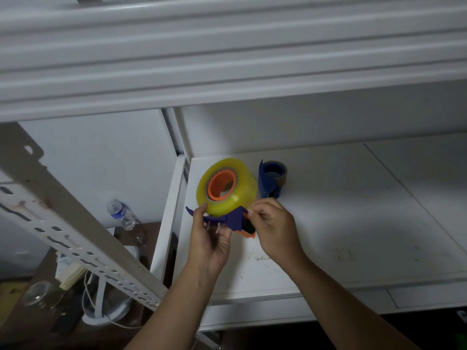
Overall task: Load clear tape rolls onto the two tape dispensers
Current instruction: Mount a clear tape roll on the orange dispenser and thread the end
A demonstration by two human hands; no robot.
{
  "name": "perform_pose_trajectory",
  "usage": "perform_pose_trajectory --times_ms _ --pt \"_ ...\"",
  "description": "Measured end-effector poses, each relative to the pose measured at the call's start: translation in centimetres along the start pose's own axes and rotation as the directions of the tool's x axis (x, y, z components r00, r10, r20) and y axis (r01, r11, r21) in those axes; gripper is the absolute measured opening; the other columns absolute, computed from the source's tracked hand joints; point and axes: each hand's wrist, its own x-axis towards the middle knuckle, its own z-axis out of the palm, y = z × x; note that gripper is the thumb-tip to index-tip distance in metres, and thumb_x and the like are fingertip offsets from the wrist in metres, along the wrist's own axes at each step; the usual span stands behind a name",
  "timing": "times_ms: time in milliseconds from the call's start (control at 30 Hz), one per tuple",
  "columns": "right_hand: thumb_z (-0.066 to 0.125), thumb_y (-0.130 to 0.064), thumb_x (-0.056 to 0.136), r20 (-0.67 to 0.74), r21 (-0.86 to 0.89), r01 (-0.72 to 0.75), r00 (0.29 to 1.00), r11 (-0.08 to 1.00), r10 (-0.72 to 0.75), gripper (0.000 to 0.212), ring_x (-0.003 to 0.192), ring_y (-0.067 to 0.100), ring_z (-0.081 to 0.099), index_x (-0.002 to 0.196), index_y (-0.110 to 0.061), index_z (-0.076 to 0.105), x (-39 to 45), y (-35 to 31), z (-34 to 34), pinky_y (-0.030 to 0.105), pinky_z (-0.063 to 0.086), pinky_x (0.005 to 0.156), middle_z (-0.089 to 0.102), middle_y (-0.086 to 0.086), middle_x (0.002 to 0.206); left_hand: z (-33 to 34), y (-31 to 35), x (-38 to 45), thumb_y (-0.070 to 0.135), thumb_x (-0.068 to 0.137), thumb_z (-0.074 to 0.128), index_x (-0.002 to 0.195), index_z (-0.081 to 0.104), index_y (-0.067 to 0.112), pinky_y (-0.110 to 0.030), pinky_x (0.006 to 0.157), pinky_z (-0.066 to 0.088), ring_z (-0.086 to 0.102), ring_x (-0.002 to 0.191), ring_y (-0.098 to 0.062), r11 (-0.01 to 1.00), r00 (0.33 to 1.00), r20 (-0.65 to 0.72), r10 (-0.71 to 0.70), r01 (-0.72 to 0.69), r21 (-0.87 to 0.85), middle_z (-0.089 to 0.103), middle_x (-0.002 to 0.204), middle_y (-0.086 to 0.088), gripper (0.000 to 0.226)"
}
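left hand (211, 238) grips the blue dispenser (233, 219) with the clear roll (227, 186) already on its orange hub, right hand (271, 223) pinching at the cutter end just right of it, second dispenser (269, 181) sitting behind on the shelf (353, 210)

white shelf (353, 223) | plastic water bottle (121, 214) lower left | perforated metal bracket (63, 223)

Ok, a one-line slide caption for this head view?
Left hand holds a blue dispenser loaded with a clear tape roll; right hand pinches near its cutter; second dispenser stands behind.
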Motion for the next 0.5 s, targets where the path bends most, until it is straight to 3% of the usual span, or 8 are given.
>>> perform_pose_trajectory --times_ms 167,300,367,433,500 --pt "0.063 -0.001 0.086 -0.064 0.156 -0.176 0.980 0.972 0.188 0.019 0.084 0.006 0.063 0.074 -0.015 0.068 -0.1 -1.4 0.1 0.021 0.051 0.074 0.064 -0.009 0.089 0.3 -0.5 0.4 0.025 0.087 0.065 0.141 0.045 0.004 -0.035 0.073 0.060 0.053 0.126 -0.028 1.000 0.999 0.036 0.020 -0.019 -0.016 0.054 0.138 -0.017 0.062" --pt "0.063 -0.005 0.085 -0.112 0.201 -0.155 0.977 0.967 0.180 0.017 0.090 0.009 0.065 0.077 -0.019 0.070 -0.5 -1.4 0.2 0.028 0.054 0.079 0.066 -0.012 0.090 0.7 -0.8 0.6 0.029 0.081 0.068 0.141 0.046 0.005 -0.036 0.083 0.058 0.050 0.130 -0.028 1.000 0.999 0.047 0.025 -0.025 -0.016 0.051 0.142 -0.016 0.069" --pt "0.061 -0.016 0.084 -0.166 0.115 -0.083 0.981 0.990 0.101 0.011 0.091 0.005 0.062 0.079 -0.016 0.072 -0.7 -1.3 0.0 0.019 0.050 0.080 0.064 -0.015 0.088 1.0 -1.0 0.6 0.030 0.084 0.066 0.141 0.046 0.006 -0.036 0.078 0.060 0.053 0.126 -0.029 0.999 0.999 0.038 0.027 -0.026 -0.021 0.053 0.140 -0.016 0.065" --pt "0.057 -0.029 0.084 -0.198 -0.054 0.003 0.980 0.999 -0.014 0.022 0.090 0.001 0.053 0.081 -0.013 0.073 -0.9 -1.3 -0.2 0.006 0.041 0.080 0.060 -0.019 0.085 1.2 -1.0 0.7 0.030 0.087 0.064 0.140 0.046 0.007 -0.036 0.074 0.060 0.054 0.126 -0.029 0.999 0.999 0.028 0.026 -0.026 -0.029 0.054 0.139 -0.015 0.061" --pt "0.054 -0.034 0.084 -0.193 -0.118 0.025 0.980 0.993 -0.047 0.029 0.088 0.001 0.049 0.083 -0.013 0.074 -0.9 -1.2 -0.3 0.004 0.039 0.077 0.059 -0.016 0.085 1.3 -1.0 0.8 0.031 0.088 0.063 0.140 0.047 0.008 -0.036 0.069 0.061 0.054 0.127 -0.028 0.999 0.999 0.023 0.022 -0.021 -0.042 0.055 0.139 -0.015 0.059"
